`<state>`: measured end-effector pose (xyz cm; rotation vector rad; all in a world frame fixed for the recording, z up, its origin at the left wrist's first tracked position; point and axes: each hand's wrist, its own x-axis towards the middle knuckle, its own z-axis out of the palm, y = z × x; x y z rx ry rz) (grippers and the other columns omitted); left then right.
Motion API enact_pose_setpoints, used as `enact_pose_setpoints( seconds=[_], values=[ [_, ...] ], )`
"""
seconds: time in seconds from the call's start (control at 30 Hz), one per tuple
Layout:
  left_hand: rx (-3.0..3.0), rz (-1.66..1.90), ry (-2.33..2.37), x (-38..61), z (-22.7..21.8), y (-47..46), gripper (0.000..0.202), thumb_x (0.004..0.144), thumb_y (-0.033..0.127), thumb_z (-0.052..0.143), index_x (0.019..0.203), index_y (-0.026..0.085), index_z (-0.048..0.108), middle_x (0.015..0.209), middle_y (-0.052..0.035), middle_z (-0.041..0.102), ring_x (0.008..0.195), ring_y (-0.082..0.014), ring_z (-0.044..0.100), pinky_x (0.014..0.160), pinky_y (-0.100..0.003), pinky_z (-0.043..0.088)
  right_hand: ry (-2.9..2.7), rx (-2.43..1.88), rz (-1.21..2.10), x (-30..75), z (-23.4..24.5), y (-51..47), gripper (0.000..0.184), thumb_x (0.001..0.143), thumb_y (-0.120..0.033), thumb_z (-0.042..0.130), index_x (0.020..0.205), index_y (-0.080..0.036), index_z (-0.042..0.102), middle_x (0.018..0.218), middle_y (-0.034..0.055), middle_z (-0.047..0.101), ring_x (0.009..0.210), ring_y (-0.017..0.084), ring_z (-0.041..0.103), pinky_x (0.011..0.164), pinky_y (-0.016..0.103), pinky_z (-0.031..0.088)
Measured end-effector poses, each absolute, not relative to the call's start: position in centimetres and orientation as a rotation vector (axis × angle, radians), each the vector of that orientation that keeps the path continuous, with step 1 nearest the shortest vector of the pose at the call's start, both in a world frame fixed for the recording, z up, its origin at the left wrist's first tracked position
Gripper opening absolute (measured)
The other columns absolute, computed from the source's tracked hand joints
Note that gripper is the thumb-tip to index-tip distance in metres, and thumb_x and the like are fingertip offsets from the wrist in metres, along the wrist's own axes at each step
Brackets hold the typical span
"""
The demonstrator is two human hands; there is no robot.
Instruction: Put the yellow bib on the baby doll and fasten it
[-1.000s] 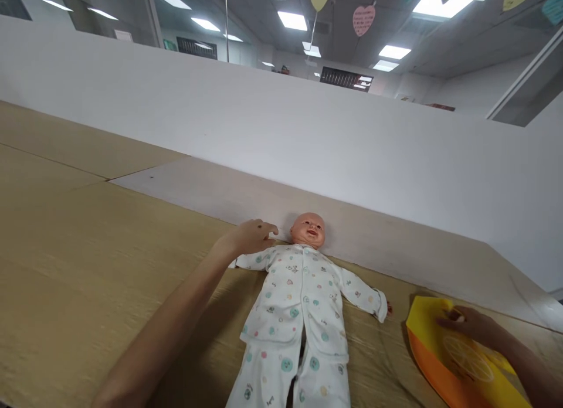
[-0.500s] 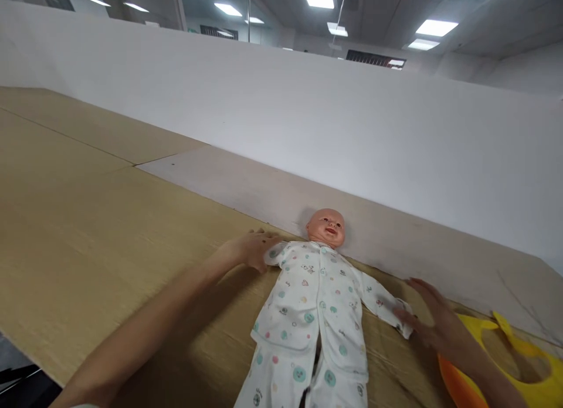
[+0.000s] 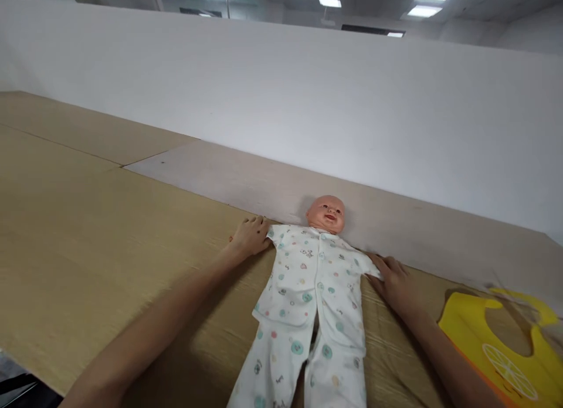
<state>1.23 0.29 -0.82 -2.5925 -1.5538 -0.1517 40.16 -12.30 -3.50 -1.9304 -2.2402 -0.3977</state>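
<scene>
A baby doll (image 3: 326, 214) lies on its back, head toward the white wall. It wears a white button-front top (image 3: 303, 273) and white trousers (image 3: 281, 355), both printed with coloured dots and small animals. On the left, my left hand (image 3: 251, 235) is closed round the end of one sleeve, covering it. My right hand (image 3: 394, 282) closes on the opposite sleeve, and its fingers hide the cuff. Both of the doll's arms are stretched out sideways; its own hands are out of sight.
A yellow bib (image 3: 484, 320) with a citrus-slice print lies at the right, partly behind my right forearm. The tan tabletop (image 3: 132, 238) meets a paler strip (image 3: 246, 170) along a low white wall (image 3: 281, 97). Something dark shows past the lower left table edge.
My right hand has moved inward along the sleeve and closed on it. My left hand has closed round the other sleeve. The view has tilted down slightly, showing more of the bib.
</scene>
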Motion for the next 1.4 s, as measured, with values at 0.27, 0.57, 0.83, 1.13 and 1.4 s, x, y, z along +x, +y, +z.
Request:
enact_pose_setpoints(
  seconds=[0.27, 0.57, 0.83, 1.13, 1.4],
  values=[
    [-2.364, -0.207, -1.706, 2.7, -1.0, 2.2, 0.036, 0.079, 0.028, 0.047, 0.109, 0.009, 0.054, 0.105, -0.017, 0.057, 0.096, -0.0311, 0.053, 0.08, -0.041, 0.038, -2.09, -2.138, -0.614, 38.8, -2.9, -7.5, 0.04, 0.092, -0.042, 0.042, 0.126, -0.025, 0.05, 0.103, 0.0084, 0.055, 0.089, 0.022, 0.052, 0.074, 0.031, 0.039],
    [-2.168, -0.474, -1.711, 4.0, -3.2, 4.1, 0.037, 0.083, 0.018, 0.041, 0.118, 0.012, 0.053, 0.108, -0.0174, 0.057, 0.105, -0.0349, 0.046, 0.101, -0.064, 0.015, -2.008, -2.172, -0.679, 38.0, -3.0, -5.2, 0.037, 0.091, -0.044, 0.044, 0.122, -0.027, 0.052, 0.1, 0.0057, 0.056, 0.088, 0.021, 0.051, 0.07, 0.029, 0.03],
    [-2.156, -0.548, -1.709, 3.6, -3.8, 3.7, 0.038, 0.08, 0.018, 0.044, 0.116, 0.011, 0.054, 0.111, -0.0183, 0.056, 0.112, -0.0381, 0.042, 0.101, -0.065, 0.016, -2.013, -2.095, -0.834, 38.3, -3.1, -5.5, 0.036, 0.09, -0.043, 0.047, 0.119, -0.024, 0.055, 0.104, 0.0062, 0.056, 0.092, 0.021, 0.048, 0.076, 0.031, 0.027],
    [-2.162, -0.569, -1.719, 3.3, -3.9, 2.7, 0.04, 0.08, 0.013, 0.038, 0.117, 0.012, 0.053, 0.112, -0.0167, 0.056, 0.113, -0.0358, 0.041, 0.102, -0.063, 0.016, -1.916, -2.079, -0.794, 38.5, -3.9, -6.5, 0.045, 0.083, -0.045, 0.054, 0.121, -0.022, 0.052, 0.109, 0.0054, 0.058, 0.095, 0.023, 0.051, 0.08, 0.033, 0.027],
    [-2.159, -0.464, -1.829, 3.0, -2.9, 3.3, 0.039, 0.071, 0.024, 0.053, 0.108, 0.012, 0.057, 0.105, -0.0167, 0.057, 0.104, -0.0339, 0.044, 0.097, -0.051, 0.026, -1.845, -2.155, -0.858, 38.8, -4.3, -6.7, 0.046, 0.085, -0.048, 0.052, 0.119, -0.017, 0.053, 0.095, 0.0066, 0.061, 0.088, 0.024, 0.053, 0.078, 0.033, 0.027]
  ],
)
